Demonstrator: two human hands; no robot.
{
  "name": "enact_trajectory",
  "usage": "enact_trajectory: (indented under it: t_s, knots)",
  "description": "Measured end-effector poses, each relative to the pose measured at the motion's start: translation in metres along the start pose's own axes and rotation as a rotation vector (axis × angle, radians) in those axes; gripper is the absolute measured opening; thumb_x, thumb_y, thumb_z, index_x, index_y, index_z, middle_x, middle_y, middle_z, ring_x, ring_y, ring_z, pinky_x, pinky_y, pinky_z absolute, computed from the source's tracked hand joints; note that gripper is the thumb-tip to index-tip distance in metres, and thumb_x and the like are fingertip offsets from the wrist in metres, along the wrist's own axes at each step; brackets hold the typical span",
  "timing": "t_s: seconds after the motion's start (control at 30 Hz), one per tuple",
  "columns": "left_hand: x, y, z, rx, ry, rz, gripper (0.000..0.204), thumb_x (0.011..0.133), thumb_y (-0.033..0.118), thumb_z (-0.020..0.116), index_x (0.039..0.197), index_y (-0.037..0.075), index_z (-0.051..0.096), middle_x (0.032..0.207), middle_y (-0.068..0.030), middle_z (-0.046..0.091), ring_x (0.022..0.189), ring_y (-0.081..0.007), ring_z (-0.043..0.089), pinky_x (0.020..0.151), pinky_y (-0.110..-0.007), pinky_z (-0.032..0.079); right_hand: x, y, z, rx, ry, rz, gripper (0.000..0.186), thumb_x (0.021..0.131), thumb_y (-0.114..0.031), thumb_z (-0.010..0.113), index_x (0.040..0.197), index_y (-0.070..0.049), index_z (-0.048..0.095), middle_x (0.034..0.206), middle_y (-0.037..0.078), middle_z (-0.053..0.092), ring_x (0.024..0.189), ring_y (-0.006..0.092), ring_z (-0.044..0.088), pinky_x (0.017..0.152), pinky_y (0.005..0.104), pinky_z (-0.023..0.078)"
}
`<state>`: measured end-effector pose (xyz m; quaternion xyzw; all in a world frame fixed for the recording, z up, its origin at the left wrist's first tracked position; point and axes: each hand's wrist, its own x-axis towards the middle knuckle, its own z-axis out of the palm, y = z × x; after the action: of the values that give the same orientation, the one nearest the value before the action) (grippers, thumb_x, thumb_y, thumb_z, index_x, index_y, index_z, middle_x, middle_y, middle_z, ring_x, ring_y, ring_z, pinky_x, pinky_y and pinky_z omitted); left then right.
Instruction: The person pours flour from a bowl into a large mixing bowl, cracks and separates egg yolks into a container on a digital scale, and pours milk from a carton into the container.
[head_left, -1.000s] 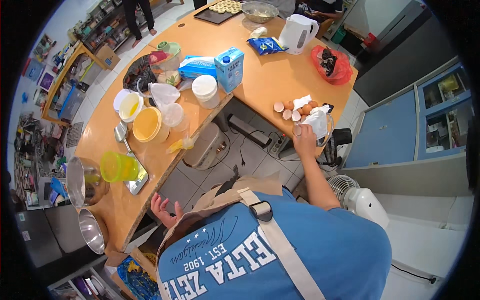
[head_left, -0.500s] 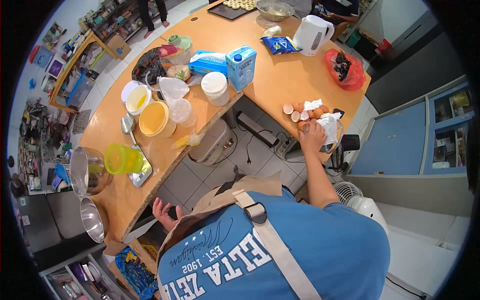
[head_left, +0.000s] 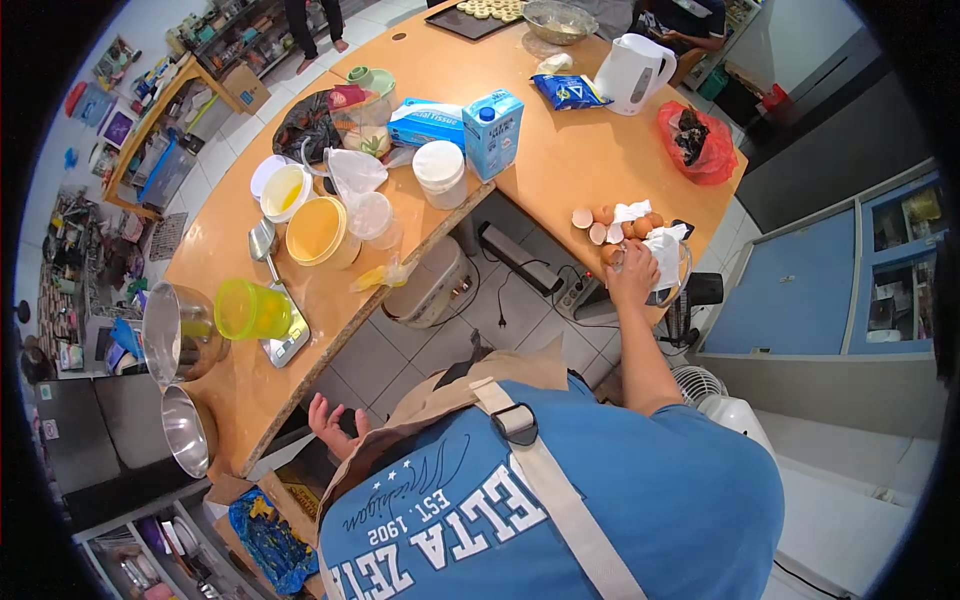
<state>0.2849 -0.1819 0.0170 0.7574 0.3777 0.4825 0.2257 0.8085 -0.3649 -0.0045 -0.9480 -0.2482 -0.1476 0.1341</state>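
My right hand point(head_left: 634, 276) reaches to the right-hand table, its fingers bent around a brown eggshell point(head_left: 610, 255) at the near side of a cluster. Several more cracked shells point(head_left: 598, 233) and brown eggs or shells lie there, partly covered by crumpled white tissue point(head_left: 664, 250). Whether the fingertips still grip the shell firmly is hard to make out. My left hand point(head_left: 335, 425) hovers by my apron, left of my body, open and empty with fingers apart. A lime-green cup point(head_left: 245, 310) with yellow contents stands on a kitchen scale point(head_left: 289, 340) beyond it.
Steel bowls point(head_left: 185, 430) sit at the left table edge. Tubs point(head_left: 316, 235), a milk carton point(head_left: 493, 135), a white kettle point(head_left: 634, 75) and a red plastic bag point(head_left: 696, 145) stand farther back. A fan point(head_left: 700, 390) is beside my right arm. People are at the far side.
My right hand has shifted slightly, its fingers now farther over the near eggshell. My left hand stays open in nearly the same place. The whole view has moved a little.
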Motion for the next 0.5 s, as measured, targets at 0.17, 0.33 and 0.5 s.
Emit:
enact_trajectory:
  t_s: [0.17, 0.33, 0.5]
  knots:
    - [0.001, 0.007, 0.002, -0.038, 0.012, -0.04, 0.065, 0.079, 0.008, 0.07, 0.134, 0.005, 0.036, 0.143, -0.0178, 0.031, 0.126, -0.0255, 0.041, 0.089, -0.035, 0.048, -0.005, 0.008, 0.005, -0.005, -0.017, -0.103, 0.057, 0.068, -0.019, 0.079, 0.12, -0.023, 0.056, 0.125, 0.003, 0.05, 0.117, 0.0282, 0.045, 0.093, 0.0454, 0.037]
    - [-0.001, 0.006, 0.0, -0.031, 0.008, -0.017, 0.064, 0.079, 0.007, 0.07, 0.134, 0.005, 0.036, 0.143, -0.0176, 0.031, 0.126, -0.0253, 0.041, 0.089, -0.034, 0.048, -0.007, 0.011, 0.005, 0.048, 0.026, -0.148, 0.041, 0.071, -0.021, 0.076, 0.109, -0.022, 0.062, 0.12, 0.004, 0.052, 0.114, 0.0288, 0.047, 0.092, 0.0453, 0.038]
    - [-0.003, 0.006, 0.0, -0.031, 0.008, -0.012, 0.064, 0.078, 0.006, 0.069, 0.133, 0.005, 0.036, 0.143, -0.0176, 0.031, 0.126, -0.0252, 0.041, 0.09, -0.034, 0.048, -0.005, 0.016, 0.01, 0.03, 0.045, -0.117, 0.04, 0.072, -0.023, 0.076, 0.109, -0.02, 0.061, 0.121, 0.004, 0.052, 0.115, 0.0282, 0.047, 0.092, 0.0451, 0.038]
